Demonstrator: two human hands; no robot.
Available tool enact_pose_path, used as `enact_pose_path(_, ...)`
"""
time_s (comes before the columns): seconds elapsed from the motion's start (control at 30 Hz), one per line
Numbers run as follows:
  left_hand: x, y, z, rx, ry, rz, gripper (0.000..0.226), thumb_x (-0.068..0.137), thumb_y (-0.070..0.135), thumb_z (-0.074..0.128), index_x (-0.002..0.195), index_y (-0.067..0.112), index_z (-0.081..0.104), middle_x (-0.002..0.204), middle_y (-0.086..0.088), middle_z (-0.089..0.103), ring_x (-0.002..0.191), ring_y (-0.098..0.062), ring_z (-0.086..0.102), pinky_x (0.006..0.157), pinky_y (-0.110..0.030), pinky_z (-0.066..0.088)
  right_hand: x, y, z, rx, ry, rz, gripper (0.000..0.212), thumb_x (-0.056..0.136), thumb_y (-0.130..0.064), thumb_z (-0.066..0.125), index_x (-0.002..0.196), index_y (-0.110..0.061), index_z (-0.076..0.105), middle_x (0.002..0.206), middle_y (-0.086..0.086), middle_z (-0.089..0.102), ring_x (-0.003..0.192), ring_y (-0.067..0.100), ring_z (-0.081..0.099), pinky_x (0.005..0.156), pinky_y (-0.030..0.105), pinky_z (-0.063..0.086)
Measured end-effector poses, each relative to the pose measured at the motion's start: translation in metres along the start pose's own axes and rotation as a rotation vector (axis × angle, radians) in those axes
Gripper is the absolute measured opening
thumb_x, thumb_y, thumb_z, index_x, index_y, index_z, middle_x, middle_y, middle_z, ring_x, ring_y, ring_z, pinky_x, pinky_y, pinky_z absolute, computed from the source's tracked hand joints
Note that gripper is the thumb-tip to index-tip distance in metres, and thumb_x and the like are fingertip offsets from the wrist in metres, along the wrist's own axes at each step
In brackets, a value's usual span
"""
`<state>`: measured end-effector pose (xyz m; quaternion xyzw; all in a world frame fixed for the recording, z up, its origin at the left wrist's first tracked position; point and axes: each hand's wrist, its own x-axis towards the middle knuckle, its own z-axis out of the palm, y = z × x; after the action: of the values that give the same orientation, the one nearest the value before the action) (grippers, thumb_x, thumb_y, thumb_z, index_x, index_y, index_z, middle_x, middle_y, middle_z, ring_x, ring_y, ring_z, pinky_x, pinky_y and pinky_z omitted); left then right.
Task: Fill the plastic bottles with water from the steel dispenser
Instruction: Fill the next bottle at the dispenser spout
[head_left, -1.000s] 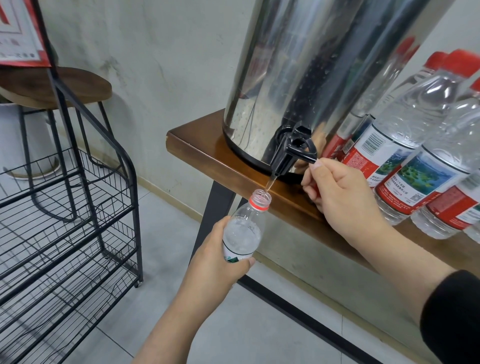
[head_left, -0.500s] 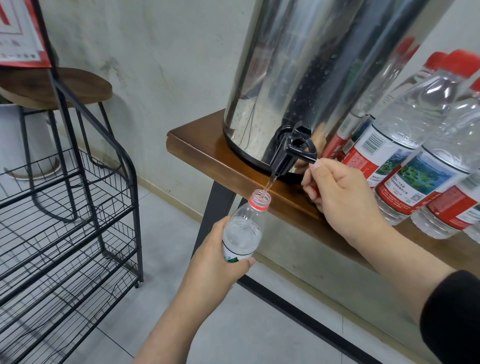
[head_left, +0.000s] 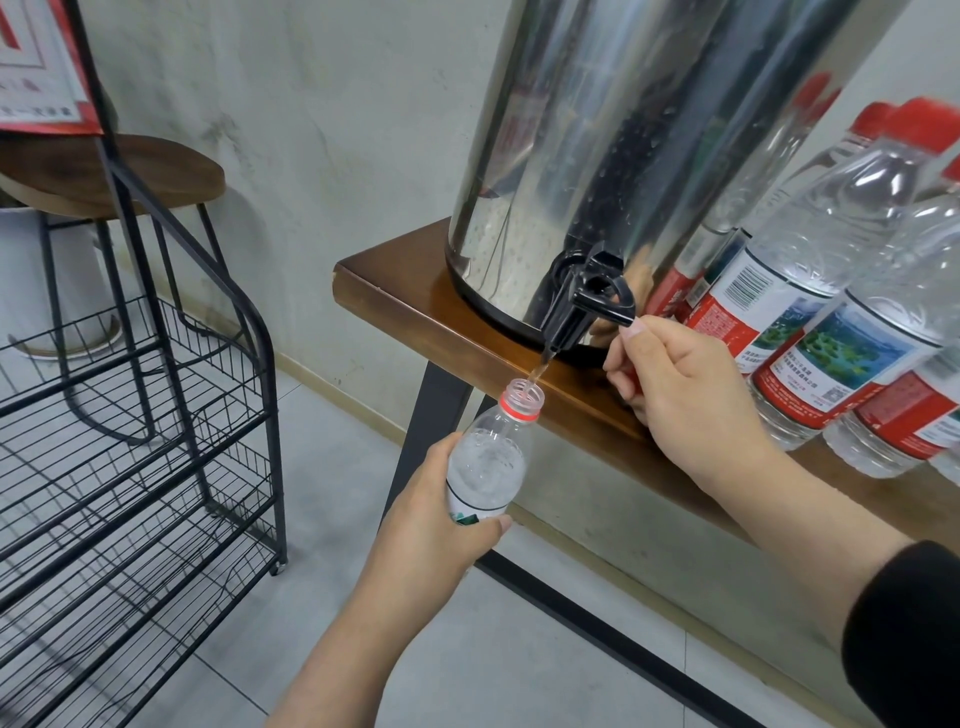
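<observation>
Grey wall and pale floor tiles sit behind our wooden counter (head_left: 395, 301), where the steel dispenser (head_left: 597, 156) stands at the left end. Little differs from a second ago: water level in the plastic bottle (head_left: 488, 457) looks about the same. Our left hand (head_left: 431, 525) curls its grip round the bottle below the counter's front edge, its long axis tilted, open mouth pointing up-right under the black tap (head_left: 587, 306). Our right hand (head_left: 675, 395) pinches the tap lever.

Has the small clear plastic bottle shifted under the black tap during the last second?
No. The small clear plastic bottle keeps its mouth under the black tap.
</observation>
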<state>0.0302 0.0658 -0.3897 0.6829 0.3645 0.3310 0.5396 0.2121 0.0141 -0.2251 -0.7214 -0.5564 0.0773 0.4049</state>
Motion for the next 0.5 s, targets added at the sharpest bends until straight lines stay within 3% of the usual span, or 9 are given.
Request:
enact_pose_path(0.13,0.0002,-0.0015,0.0003,0.002,0.005,0.002,0.076,0.079,0.026,0.087,0.135,0.052,0.043,0.122,0.030,0.061,0.118,0.004,0.057,0.088,-0.010,0.046,-0.0002,-0.0005,-0.0004,-0.003,-0.002,0.003,0.042,0.108,-0.029,0.039,0.075,-0.017,0.061,0.061,0.002,0.056,0.051,0.009,0.045,0.056,0.031,0.039)
enact_pose_path(0.3,0.0012,-0.0018,0.0007,0.004,0.005,-0.003,0.076,0.079,0.026,0.086,0.136,0.052,0.042,0.123,0.030,0.061,0.118,0.004,0.057,0.083,-0.004,0.045,0.0002,0.0001,-0.0006,-0.007,-0.003,0.004,0.042,0.108,-0.029,0.039,0.075,-0.018,0.061,0.061,0.002,0.056,0.052,0.010,0.045,0.058,0.032,0.039)
enact_pose_path(0.5,0.0008,-0.0022,0.0009,-0.001,0.008,0.000,0.075,0.079,0.027,0.086,0.133,0.054,0.042,0.121,0.031,0.061,0.116,0.004,0.058,0.086,-0.010,0.046,0.0005,0.0002,0.0000,0.002,-0.003,0.004,0.042,0.108,-0.029,0.039,0.075,-0.017,0.061,0.062,0.002,0.056,0.052,0.011,0.046,0.057,0.031,0.039)
